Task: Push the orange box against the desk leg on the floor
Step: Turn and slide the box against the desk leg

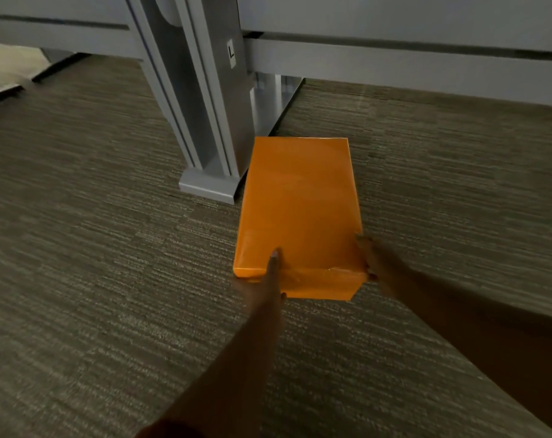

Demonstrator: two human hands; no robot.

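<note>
An orange box (300, 213) wrapped in glossy paper lies flat on the carpet, its long side running away from me. Its far left edge sits beside the grey desk leg (205, 121), close to the leg's foot (208, 184); whether they touch I cannot tell. My left hand (270, 279) holds the near left end, thumb lying on the top face and fingers under the near edge. My right hand (376, 263) grips the near right corner, fingers along the side.
Grey-brown striped carpet (94, 248) covers the floor. Grey desk panels (395, 58) run across the back on both sides of the leg. A pale flat sheet (6, 71) lies at the far left.
</note>
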